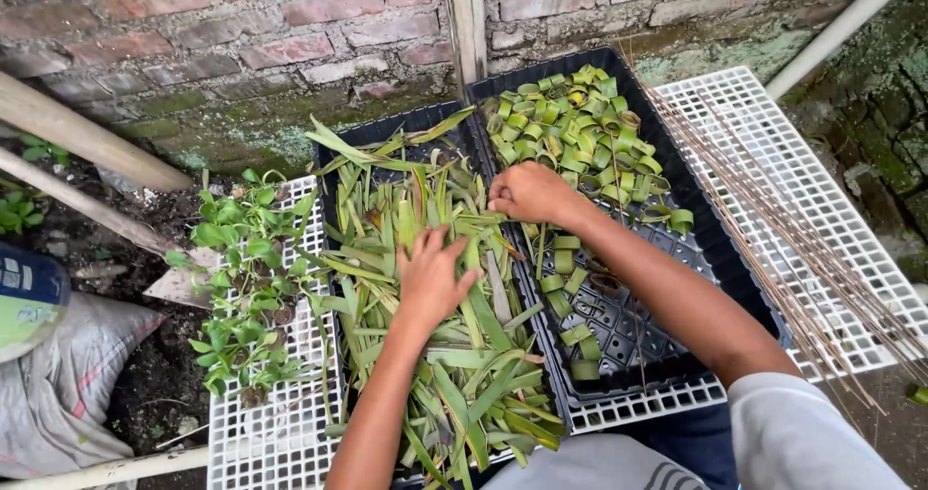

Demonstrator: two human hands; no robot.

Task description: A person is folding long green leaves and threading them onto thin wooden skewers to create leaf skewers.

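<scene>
My left hand (432, 275) lies flat with fingers spread on a pile of long green leaf strips (425, 258) in the left black tray (338, 152). My right hand (528, 194) is closed at the border of the two trays, fingers pinched on the end of a leaf strip. The right black tray (628, 326) holds several small green leaf rings (575, 132), heaped at its far end and scattered toward me.
Both trays sit on a white grid rack (773, 152). A bundle of thin brown sticks (773, 219) lies across the rack's right side. Small green seedlings (242, 277) stand at the left. A brick wall (242, 36), wooden poles and a grey sack (58, 384) surround the rack.
</scene>
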